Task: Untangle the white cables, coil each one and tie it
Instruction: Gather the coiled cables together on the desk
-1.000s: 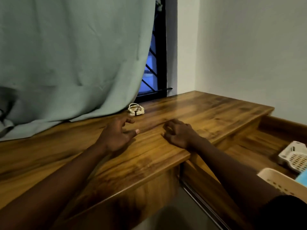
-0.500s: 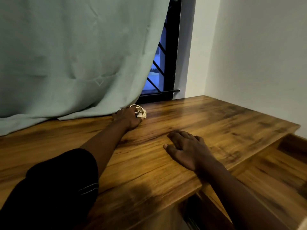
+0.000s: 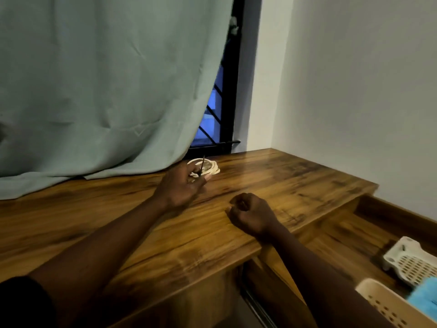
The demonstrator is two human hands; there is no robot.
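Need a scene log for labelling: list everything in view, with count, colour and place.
cable coil: one, white, far on the platform by the curtain hem
tie: one, dark, across the cable coil
curtain: one, pale green, upper left, hem on the platform
window: one, black bars, blue behind, right of the curtain
wall: one, white, right
platform: one, brown wood, middle
step: one, brown wood, lower right
white basket: one, on the step, right edge
beige basket: one, bottom right corner
blue thing: one, at the beige basket
sleeve: one, black, bottom left
left grip: holds the cable coil
right grip: fist on the platform, nothing seen in it
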